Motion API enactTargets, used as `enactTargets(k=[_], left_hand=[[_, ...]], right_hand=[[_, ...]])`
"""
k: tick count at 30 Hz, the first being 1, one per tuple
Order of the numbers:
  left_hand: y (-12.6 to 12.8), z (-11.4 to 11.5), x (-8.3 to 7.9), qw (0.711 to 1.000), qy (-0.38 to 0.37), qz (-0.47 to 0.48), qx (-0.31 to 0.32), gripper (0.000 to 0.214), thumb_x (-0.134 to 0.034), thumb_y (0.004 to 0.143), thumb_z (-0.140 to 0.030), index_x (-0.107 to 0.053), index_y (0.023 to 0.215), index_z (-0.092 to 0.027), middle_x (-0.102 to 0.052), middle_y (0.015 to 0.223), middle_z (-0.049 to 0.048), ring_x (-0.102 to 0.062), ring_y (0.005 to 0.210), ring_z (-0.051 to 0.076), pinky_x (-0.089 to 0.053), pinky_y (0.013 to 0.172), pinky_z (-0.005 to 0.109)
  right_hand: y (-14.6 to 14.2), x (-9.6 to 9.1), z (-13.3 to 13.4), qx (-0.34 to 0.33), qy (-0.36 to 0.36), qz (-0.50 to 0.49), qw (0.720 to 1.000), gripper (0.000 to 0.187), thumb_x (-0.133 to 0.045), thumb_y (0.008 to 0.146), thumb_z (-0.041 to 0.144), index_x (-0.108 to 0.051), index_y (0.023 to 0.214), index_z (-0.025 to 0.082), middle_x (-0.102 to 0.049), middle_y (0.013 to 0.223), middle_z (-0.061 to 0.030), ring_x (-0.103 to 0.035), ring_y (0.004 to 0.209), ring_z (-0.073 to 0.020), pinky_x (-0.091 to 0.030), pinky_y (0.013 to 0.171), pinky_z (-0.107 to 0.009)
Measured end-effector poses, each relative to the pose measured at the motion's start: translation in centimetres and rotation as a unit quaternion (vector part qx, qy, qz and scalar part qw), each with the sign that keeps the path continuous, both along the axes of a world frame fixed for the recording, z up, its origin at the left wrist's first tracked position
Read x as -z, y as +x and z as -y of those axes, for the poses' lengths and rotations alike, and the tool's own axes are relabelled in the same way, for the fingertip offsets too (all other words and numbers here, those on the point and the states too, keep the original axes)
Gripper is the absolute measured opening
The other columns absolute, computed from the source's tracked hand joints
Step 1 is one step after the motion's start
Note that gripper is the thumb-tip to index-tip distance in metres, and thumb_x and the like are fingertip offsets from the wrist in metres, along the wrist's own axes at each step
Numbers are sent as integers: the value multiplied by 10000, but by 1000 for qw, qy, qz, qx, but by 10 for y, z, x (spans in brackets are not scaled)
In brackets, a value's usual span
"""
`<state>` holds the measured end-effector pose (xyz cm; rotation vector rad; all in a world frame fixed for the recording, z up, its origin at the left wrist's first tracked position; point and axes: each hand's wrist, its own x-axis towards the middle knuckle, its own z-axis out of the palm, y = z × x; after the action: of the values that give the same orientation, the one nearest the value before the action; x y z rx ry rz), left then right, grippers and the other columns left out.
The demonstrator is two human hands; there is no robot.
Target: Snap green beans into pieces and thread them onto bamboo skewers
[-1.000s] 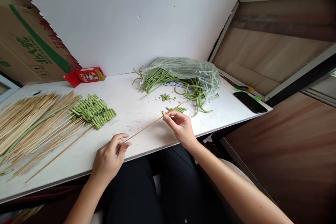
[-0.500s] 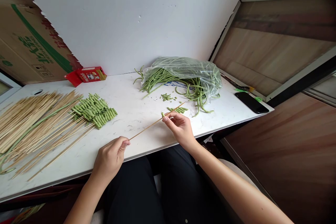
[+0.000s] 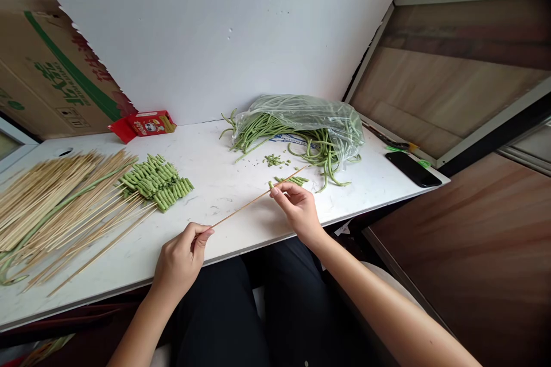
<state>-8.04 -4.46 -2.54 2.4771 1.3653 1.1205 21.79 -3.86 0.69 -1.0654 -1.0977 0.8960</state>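
Note:
My left hand point(image 3: 183, 255) is closed around the lower end of a thin wooden skewer point(image 3: 243, 207), which slants up to the right above the table's front edge. At the skewer's upper part, my right hand point(image 3: 299, 206) pinches a short cut piece of green bean point(image 3: 271, 185) between thumb and fingers. The skewer's pointed tip extends past the fingers. Whether the bean piece is pierced by the skewer, I cannot tell. Just beyond my right hand lie several cut bean pieces point(image 3: 297, 180), partly hidden by the fingers.
Loose skewers point(image 3: 51, 195) cover the table's left side, beside stacked bean skewers point(image 3: 157, 180). A plastic bag of long beans point(image 3: 301, 112) lies at the back, with small trimmings point(image 3: 273, 159) before it. A red box point(image 3: 148, 124) stands back left; a phone point(image 3: 413, 170) lies right.
My right hand has shifted very slightly right along with the bean piece. Both hands keep their grip, and the view has moved a little.

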Motion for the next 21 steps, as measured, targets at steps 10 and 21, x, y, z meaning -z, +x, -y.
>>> enactTargets(k=[10, 21], left_hand=[[-4, -2, 5, 999, -5, -29, 41, 196, -493, 1100, -267, -646, 990, -215, -785, 873, 27, -752, 755, 170, -535, 685, 250], [-3, -2, 1, 998, -3, -30, 55, 198, -494, 1084, -203, -634, 944, -217, -769, 848, 9, -757, 787, 170, -541, 703, 252]], right_hand=[[-3, -2, 4, -22, 8, 28, 999, 254, -809, 901, 482, -776, 898, 230, -762, 950, -66, -682, 885, -222, -555, 783, -345], [-3, -2, 5, -35, 30, 36, 998, 219, -816, 908, 462, -800, 950, 247, -786, 1000, -72, -712, 945, -233, -566, 812, -352]])
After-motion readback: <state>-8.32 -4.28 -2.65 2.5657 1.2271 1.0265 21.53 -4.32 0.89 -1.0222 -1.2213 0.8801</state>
